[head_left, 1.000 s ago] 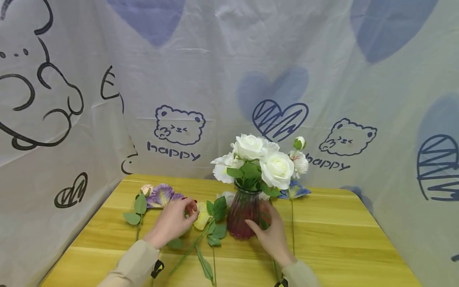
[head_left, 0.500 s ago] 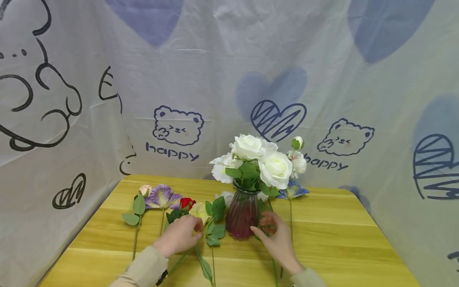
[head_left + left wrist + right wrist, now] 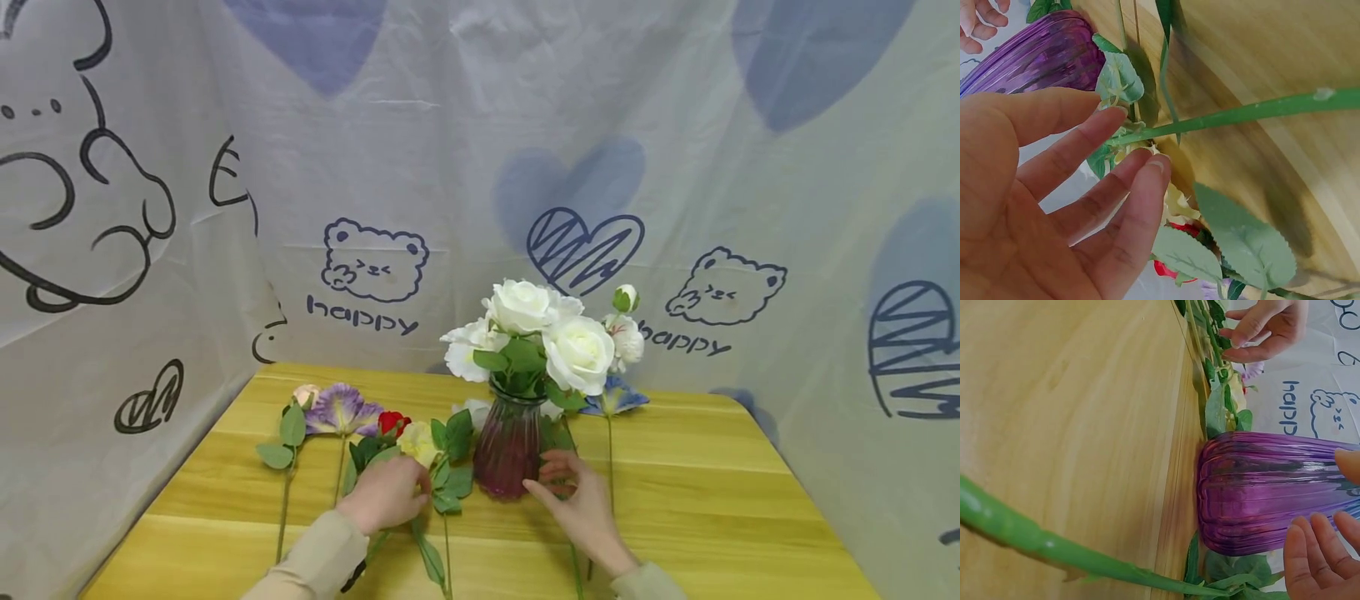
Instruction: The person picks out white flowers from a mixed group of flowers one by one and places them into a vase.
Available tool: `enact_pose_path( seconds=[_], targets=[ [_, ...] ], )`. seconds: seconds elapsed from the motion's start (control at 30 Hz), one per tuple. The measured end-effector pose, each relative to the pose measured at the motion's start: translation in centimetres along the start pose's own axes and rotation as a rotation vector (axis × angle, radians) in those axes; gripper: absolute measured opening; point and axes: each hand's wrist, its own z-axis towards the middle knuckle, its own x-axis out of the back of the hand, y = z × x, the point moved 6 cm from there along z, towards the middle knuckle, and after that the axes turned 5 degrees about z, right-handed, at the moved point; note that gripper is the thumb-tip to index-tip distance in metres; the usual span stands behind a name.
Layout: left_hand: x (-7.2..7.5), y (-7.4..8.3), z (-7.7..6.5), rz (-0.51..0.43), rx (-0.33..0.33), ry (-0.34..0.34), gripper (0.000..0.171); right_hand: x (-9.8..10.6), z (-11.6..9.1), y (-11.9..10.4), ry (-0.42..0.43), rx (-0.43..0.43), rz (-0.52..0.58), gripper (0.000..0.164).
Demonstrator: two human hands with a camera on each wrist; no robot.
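My left hand (image 3: 390, 496) hovers low over the yellow flower (image 3: 420, 444), fingers loosely bent. In the left wrist view the thumb and fingertips (image 3: 1159, 164) are right by its green stem (image 3: 1260, 111), with no grip around it. Beside the purple ribbed glass vase (image 3: 508, 454), my right hand (image 3: 581, 504) has relaxed, spread fingers and holds nothing. The right wrist view shows the right hand's fingers (image 3: 1325, 556) and thumb close to the vase's side (image 3: 1247, 494). White roses (image 3: 577, 354) with green leaves stand upright in the vase.
Left on the wooden table (image 3: 697, 500) lie a red rose (image 3: 392, 423), a purple flower (image 3: 341, 408) and a pale pink bud (image 3: 306, 394) on stems. A blue flower (image 3: 617, 396) lies right of the vase. Printed cloth (image 3: 480, 167) hangs behind.
My left hand has moved down and right, uncovering the red rose and much of the yellow flower. My right hand has drawn slightly down and back beside the vase.
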Motion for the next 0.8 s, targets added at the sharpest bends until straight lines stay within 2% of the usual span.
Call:
enact_pose_path(
  seconds=[0.3,0.5,0.8],
  targets=[
    [-0.4,-0.4,0.2,-0.006,0.034,-0.017,0.004,-0.4,-0.3,-0.1,-0.039,0.005,-0.022,0.03],
    [-0.4,-0.7,0.0,-0.011,0.065,-0.016,0.004,-0.7,-0.3,-0.2,-0.065,-0.011,-0.02,0.03],
    [-0.3,-1.7,-0.1,-0.012,0.085,-0.003,0.004,-0.9,-0.3,-0.3,-0.062,0.029,-0.009,0.028]
  ],
)
